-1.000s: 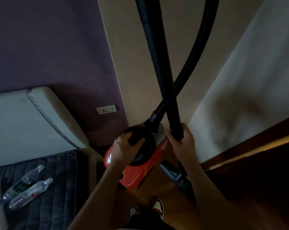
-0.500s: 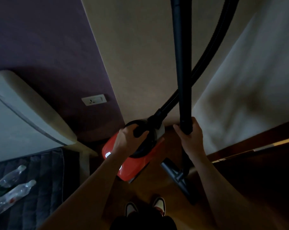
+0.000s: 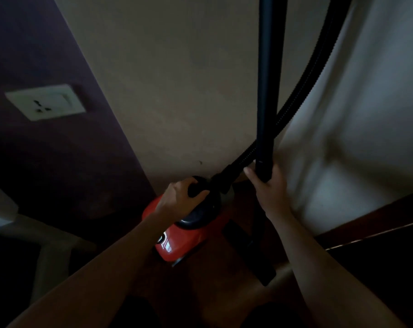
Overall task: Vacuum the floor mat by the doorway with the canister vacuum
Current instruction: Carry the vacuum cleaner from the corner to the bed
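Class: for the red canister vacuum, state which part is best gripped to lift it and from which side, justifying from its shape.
Grip the black carry handle atop the red canister, from above, as the left hand does: fingers wrap its bar, while the shell is rounded and smooth. The right hand holds the wand.

My left hand and my right hand are both showing bare, from the knuckles back over the wrists. Behind each hand the skin is running on bare: my left forearm is widening toward the lower left corner, and my right forearm is widening toward the lower right. The dim light is leaving the undersides of both arms in shadow. On my right hand the thumb is showing its nail at the tip. Well behind my wrists, I am wearing dark clothing on my legs; its cloth and cut are too dark to tell.
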A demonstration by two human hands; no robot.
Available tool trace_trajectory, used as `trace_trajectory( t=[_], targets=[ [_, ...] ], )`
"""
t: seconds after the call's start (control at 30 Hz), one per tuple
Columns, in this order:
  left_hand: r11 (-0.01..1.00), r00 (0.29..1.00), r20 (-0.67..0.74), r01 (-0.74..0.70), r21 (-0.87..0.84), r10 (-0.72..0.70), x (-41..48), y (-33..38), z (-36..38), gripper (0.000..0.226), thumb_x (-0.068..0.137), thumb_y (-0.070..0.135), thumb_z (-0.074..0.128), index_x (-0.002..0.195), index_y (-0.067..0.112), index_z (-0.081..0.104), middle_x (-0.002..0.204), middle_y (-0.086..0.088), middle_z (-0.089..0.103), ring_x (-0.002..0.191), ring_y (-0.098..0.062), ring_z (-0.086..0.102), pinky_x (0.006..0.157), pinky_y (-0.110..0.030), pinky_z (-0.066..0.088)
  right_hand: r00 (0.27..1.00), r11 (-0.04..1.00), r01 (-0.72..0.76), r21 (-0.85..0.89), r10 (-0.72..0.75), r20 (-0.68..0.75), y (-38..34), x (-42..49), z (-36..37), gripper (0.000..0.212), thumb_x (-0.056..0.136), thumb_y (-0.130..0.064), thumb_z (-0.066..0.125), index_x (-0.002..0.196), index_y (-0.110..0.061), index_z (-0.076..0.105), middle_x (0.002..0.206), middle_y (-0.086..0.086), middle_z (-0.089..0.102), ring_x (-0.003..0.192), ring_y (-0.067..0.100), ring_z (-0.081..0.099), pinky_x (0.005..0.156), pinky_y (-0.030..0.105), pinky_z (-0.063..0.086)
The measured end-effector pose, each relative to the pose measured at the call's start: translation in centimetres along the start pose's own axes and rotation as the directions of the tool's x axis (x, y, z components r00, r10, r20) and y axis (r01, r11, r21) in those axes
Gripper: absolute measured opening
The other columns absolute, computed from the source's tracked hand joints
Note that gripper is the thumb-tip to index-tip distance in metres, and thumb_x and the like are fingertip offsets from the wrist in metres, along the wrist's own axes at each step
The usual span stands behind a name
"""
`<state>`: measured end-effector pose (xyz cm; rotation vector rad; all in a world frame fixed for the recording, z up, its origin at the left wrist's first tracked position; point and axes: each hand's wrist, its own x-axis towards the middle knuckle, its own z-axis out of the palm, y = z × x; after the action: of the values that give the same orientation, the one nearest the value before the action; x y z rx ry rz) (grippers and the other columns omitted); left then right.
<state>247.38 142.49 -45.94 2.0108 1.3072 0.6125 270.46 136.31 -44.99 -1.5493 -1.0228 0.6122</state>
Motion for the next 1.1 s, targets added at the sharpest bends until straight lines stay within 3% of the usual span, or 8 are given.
trace_trajectory(
  t=[0.13,0.33,0.4,0.53,0.7,0.83,0.97,1.1],
  targets=[
    [0.999,1.0,-0.001,-0.018,-0.044,0.018,1.3,-6.2,6.2,0.03,0.087,0.037,0.073,0.107,0.02,0.057,0.092,0.001,0.071,0.083,-0.013,0.069,0.074,-0.034,0.057,0.993,0.996,0.093,0.003,-0.092,-0.074,7.6,1.3,1.2,0.022,0.089,-0.019,0.077,0.101,-0.009,0.061,0.089,0.006,0.062,0.079,-0.003,0.06,0.072,0.014,0.048],
    [0.997,0.997,0.034,-0.068,-0.031,0.069,3.1,-11.8,11.6,0.021,0.089,0.042,0.069,0.099,0.028,0.056,0.09,0.006,0.07,0.078,-0.006,0.068,0.065,-0.033,0.06,0.979,0.987,0.159,0.037,-0.153,-0.133,13.6,2.9,2.2,0.04,0.089,-0.016,0.077,0.089,-0.054,0.062,0.081,-0.021,0.064,0.079,-0.003,0.061,0.073,0.013,0.047],
    [0.996,0.994,0.074,-0.079,-0.049,0.083,3.7,-12.7,12.8,0.02,0.09,0.04,0.068,0.099,0.025,0.058,0.089,0.006,0.07,0.076,-0.003,0.068,0.062,-0.033,0.06,0.977,0.985,0.165,0.044,-0.157,-0.143,14.7,3.3,2.4,0.044,0.089,-0.016,0.077,0.088,-0.057,0.061,0.08,-0.028,0.063,0.078,-0.004,0.06,0.072,0.013,0.047],
    [0.998,0.988,0.14,-0.065,-0.027,0.068,4.9,-13.8,14.7,0.025,0.09,0.039,0.069,0.103,0.02,0.06,0.087,0.002,0.07,0.065,-0.003,0.065,0.052,-0.027,0.055,0.981,0.99,0.124,0.06,-0.113,-0.16,17.3,4.3,2.8,0.03,0.089,-0.014,0.077,0.089,-0.037,0.058,0.08,-0.016,0.062,0.075,-0.007,0.06,0.07,0.011,0.046],
    [0.998,0.978,0.209,-0.006,-0.058,0.018,6.2,-14.9,16.8,0.029,0.09,0.036,0.07,0.108,0.015,0.061,0.081,-0.003,0.069,0.059,-0.016,0.069,0.042,-0.031,0.055,0.977,0.992,0.092,0.081,-0.074,-0.2,20.2,5.1,2.9,0.029,0.086,-0.015,0.079,0.092,-0.035,0.058,0.085,-0.011,0.062,0.08,0.003,0.063,0.075,0.02,0.049],
    [0.999,0.97,0.243,0.023,-0.04,-0.012,7.2,-15.8,18.1,0.032,0.09,0.035,0.07,0.112,0.014,0.061,0.08,-0.003,0.066,0.052,-0.005,0.063,0.04,-0.025,0.05,0.97,0.995,0.072,0.066,-0.055,-0.237,21.5,5.7,3.0,0.027,0.084,-0.017,0.08,0.089,-0.033,0.058,0.083,-0.005,0.061,0.077,0.007,0.061,0.072,0.026,0.049],
    [0.999,0.958,0.286,0.029,-0.021,-0.022,7.5,-17.2,20.0,0.034,0.089,0.038,0.071,0.114,0.016,0.062,0.088,0.0,0.066,0.07,-0.017,0.068,0.052,-0.026,0.051,0.964,0.994,0.08,0.074,-0.058,-0.258,22.5,6.4,3.1,0.031,0.084,-0.009,0.079,0.092,-0.032,0.061,0.081,-0.012,0.061,0.077,-0.001,0.06,0.073,0.018,0.048],
    [1.0,0.956,0.293,0.005,-0.029,0.004,8.0,-18.0,21.5,0.035,0.089,0.038,0.071,0.115,0.015,0.064,0.096,0.004,0.064,0.084,-0.015,0.065,0.067,-0.027,0.049,0.954,0.995,0.053,0.084,-0.025,-0.298,23.3,7.4,2.7,0.034,0.084,-0.003,0.078,0.114,-0.01,0.062,0.093,-0.01,0.065,0.079,-0.011,0.062,0.074,0.015,0.048]
  ],
)
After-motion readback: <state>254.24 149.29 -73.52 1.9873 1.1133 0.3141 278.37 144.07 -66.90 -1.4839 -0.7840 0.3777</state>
